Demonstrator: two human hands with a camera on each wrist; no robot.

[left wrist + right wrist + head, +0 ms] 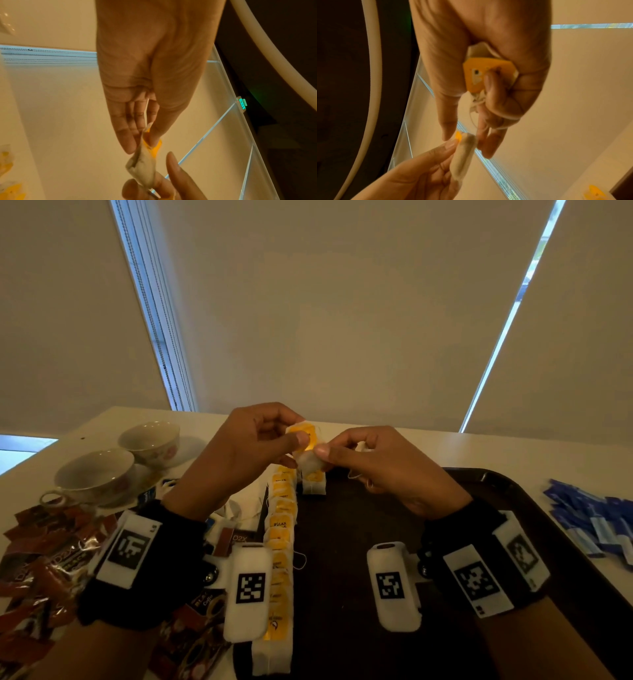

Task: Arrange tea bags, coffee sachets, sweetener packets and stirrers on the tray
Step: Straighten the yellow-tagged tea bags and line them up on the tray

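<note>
Both hands are raised over the far left end of the dark tray (496, 508) with one tea bag (310, 462) between them. My left hand (298, 433) pinches its yellow tag (155, 147) end. My right hand (325, 455) pinches the white pouch (464, 155) between thumb and fingertips. In the right wrist view, the right hand's (465, 143) curled fingers also hold a second tea bag (476, 75) against the palm, with string looped round the fingers. A row of tea bags (282, 525) lies along the tray's left edge, and one more tea bag (313, 484) lies beside its far end.
Red-brown coffee sachets (44, 559) are piled on the table left of the tray. Two cups (96, 474) (150, 440) stand behind them. A heap of blue packets (596, 518) lies right of the tray. Closed blinds rise behind the table's far edge.
</note>
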